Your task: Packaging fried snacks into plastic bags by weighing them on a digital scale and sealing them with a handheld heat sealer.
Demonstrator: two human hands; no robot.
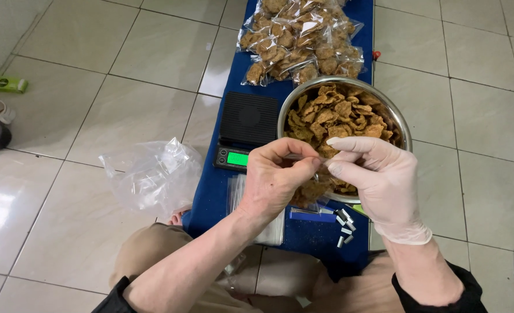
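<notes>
My bare left hand [277,177] and my right hand [379,182], which wears a thin white glove, meet in front of a steel bowl [401,119] heaped with brown fried snack pieces. Both pinch the top edge of a small clear plastic bag [312,188] that hangs between them, partly filled with the same pieces. A black digital scale [246,124] with a lit green display sits just left of the bowl on a blue cloth [210,191].
Several sealed clear bags of snacks [300,37] are piled at the far end of the cloth. A crumpled clear plastic bag [152,174] lies on the tiled floor to the left. Flat empty bags [274,229], a blue strip and small metal pieces [345,226] lie near my knees.
</notes>
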